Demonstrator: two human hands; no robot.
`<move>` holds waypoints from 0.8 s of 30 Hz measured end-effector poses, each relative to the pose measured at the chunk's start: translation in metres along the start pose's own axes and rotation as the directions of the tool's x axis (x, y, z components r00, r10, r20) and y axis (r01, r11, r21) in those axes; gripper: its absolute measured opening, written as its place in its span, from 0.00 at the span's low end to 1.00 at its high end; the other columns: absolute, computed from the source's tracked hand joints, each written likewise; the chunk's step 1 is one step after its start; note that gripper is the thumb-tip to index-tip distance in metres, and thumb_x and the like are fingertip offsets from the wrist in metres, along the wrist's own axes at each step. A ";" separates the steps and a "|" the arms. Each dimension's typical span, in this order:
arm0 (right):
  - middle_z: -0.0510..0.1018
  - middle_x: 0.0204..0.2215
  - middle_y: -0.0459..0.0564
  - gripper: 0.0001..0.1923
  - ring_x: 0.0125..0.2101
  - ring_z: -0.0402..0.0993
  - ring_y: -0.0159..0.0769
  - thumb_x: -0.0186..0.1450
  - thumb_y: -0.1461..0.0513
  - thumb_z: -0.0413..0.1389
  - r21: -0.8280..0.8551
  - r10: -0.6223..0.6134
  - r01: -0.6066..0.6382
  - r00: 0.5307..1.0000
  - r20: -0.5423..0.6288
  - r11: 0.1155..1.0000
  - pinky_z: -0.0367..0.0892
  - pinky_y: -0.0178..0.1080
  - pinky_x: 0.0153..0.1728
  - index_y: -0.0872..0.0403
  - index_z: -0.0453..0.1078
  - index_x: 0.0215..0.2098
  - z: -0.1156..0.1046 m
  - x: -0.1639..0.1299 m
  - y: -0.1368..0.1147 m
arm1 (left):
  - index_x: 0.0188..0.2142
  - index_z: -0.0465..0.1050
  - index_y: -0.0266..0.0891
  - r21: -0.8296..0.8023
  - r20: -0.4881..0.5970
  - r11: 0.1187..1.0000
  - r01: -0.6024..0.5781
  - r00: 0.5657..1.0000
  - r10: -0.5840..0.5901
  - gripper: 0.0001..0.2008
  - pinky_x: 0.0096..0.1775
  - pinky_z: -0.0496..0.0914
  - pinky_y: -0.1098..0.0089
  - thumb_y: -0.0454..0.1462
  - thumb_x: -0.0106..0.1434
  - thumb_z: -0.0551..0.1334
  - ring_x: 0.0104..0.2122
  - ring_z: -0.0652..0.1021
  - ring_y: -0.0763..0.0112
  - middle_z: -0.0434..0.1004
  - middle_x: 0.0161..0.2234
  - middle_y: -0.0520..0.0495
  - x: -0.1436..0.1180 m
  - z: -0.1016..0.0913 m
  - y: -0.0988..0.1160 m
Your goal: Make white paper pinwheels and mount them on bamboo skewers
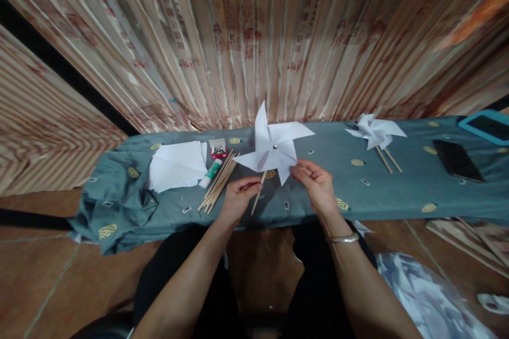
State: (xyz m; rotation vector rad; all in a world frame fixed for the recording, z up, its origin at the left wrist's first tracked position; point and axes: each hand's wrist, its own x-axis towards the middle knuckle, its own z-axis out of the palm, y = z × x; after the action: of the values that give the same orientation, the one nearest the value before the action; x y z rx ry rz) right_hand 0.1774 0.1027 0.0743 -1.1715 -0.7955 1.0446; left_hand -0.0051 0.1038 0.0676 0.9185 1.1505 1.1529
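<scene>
A white paper pinwheel (274, 153) with a shiny pin at its centre faces me above the cloth-covered table. Its thin wooden stick (256, 200) slants down to the left, pinched between the thumb and fingers of my left hand (240, 193). With thumb and fingertips my right hand (314, 180) grips the lower right edge of a paper blade. Left of the pinwheel lie a bundle of loose wooden sticks (218, 185), a green and white glue stick (210, 173) and a small red box of metal pins (218, 149).
A stack of white paper (177, 167) lies on the green tablecloth (334, 143) at left. Finished pinwheels (377, 130) on sticks, a black phone (457, 160) and a blue-framed tablet (487, 126) are at right. A pleated curtain (246, 37) hangs behind; a plastic bag (421, 296) sits on the floor.
</scene>
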 end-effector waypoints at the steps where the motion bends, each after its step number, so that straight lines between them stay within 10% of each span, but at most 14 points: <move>1: 0.79 0.22 0.43 0.19 0.23 0.71 0.30 0.43 0.54 0.71 0.005 0.015 -0.015 1.000 0.008 1.000 0.67 0.35 0.29 0.52 0.77 0.31 0.001 -0.001 -0.001 | 0.27 0.82 0.39 -0.001 0.001 1.000 -0.003 1.000 0.003 0.13 0.35 0.71 0.70 0.39 0.39 0.74 0.27 0.76 0.72 0.81 0.26 0.49 0.000 0.000 -0.001; 24: 0.78 0.21 0.42 0.19 0.21 0.68 0.26 0.43 0.56 0.71 0.102 0.114 -0.130 0.982 0.150 0.986 0.63 0.32 0.24 0.53 0.76 0.31 0.017 -0.009 0.003 | 0.27 0.82 0.39 -0.033 0.002 0.999 -0.035 0.999 0.035 0.12 0.36 0.70 0.70 0.38 0.40 0.72 0.28 0.76 0.71 0.82 0.26 0.48 0.004 0.002 -0.008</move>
State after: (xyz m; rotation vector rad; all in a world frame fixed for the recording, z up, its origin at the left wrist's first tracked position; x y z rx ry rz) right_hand 0.1577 0.0999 0.0759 -1.0692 -0.7747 1.2706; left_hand -0.0018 0.1063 0.0595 0.9182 1.1138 1.1954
